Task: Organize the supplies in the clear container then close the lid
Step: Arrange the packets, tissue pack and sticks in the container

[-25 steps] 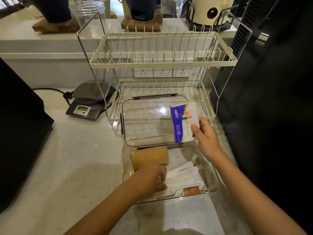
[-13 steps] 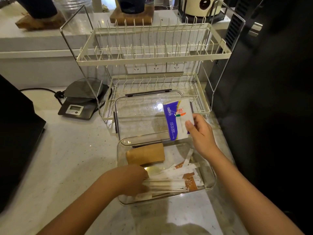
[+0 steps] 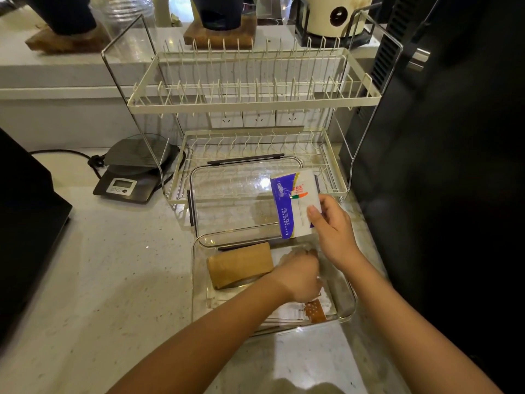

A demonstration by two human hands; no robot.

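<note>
Our left hand (image 3: 298, 275) reaches into the clear container (image 3: 199, 282) from the near left, fingers curled down over the white packets (image 3: 287, 311) on its floor; we cannot tell whether it grips any of them. Far left on the counter (image 3: 99, 280) sits a small digital scale (image 3: 133, 177) with its cord trailing behind. Moving right, a brown paper bundle (image 3: 240, 264) lies in the far left part of the container, just beside our left hand. An orange-brown packet (image 3: 314, 311) shows among the white ones at the near right corner. Behind the container, its clear lid (image 3: 233, 194) leans open against the lower tier of a cream wire dish rack (image 3: 252, 100). Further right, our right hand (image 3: 333, 231) pinches a blue and white tissue pack (image 3: 292, 206) by its right edge, holding it upright above the container's far rim.
</note>
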